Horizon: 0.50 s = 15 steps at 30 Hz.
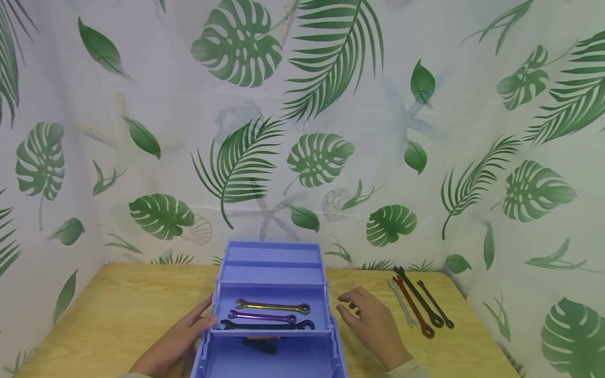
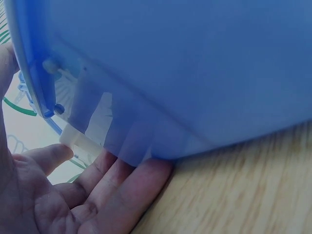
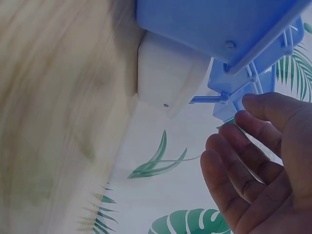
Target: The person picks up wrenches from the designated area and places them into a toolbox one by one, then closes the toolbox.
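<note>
A blue toolbox stands unfolded, its tiers stepped up toward the back. Its middle tray carries a gold wrench, a purple wrench and a black wrench. Partly hidden beneath that tray's front edge, a dark tool lies in the bottom compartment. My left hand rests along the box's left side, thumb by the tray edge; in the left wrist view its extended fingers touch the wall low down. My right hand hovers just right of the box, fingers loosely bent, holding nothing.
Right of my right hand, a silver wrench, a red wrench, a dark green wrench and a smaller dark red wrench lie on the wooden table. A leaf-patterned sheet hangs behind and at both sides.
</note>
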Motion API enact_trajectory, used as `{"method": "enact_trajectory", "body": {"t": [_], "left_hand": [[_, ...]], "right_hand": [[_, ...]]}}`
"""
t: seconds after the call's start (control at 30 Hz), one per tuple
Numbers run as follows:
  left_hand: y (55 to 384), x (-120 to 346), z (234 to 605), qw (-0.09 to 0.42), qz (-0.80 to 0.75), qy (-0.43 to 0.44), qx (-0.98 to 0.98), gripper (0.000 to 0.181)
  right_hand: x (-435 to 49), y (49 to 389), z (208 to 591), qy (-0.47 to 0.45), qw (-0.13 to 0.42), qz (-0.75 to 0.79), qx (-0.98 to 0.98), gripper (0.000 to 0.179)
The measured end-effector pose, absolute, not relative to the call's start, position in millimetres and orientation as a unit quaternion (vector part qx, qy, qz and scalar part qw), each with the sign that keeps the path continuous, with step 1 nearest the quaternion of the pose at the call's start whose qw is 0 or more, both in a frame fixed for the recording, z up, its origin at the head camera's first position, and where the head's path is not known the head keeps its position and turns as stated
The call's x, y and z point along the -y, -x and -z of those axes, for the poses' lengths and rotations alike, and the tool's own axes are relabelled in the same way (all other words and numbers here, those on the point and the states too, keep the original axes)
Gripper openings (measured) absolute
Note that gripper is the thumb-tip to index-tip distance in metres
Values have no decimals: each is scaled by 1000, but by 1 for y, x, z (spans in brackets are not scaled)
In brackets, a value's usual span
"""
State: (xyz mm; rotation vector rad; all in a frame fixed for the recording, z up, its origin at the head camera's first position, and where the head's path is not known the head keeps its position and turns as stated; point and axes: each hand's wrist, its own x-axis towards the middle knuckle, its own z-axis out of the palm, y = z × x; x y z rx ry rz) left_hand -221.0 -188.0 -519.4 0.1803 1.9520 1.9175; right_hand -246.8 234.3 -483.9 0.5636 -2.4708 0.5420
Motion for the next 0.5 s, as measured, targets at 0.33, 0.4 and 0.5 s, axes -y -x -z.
{"method": "enact_trajectory", "body": {"t": [0.33, 0.4, 0.5], "left_hand": [[223, 186, 520, 188, -674, -44, -713, 78], [222, 186, 518, 185, -668, -35, -720, 79], [221, 185, 515, 184, -657, -27, -730, 80]], "right_hand": [[-232, 245, 484, -201, 254, -198, 925, 16], [-232, 245, 484, -199, 252, -197, 926, 15], [-233, 245, 484, -196, 247, -196, 929, 15]]}}
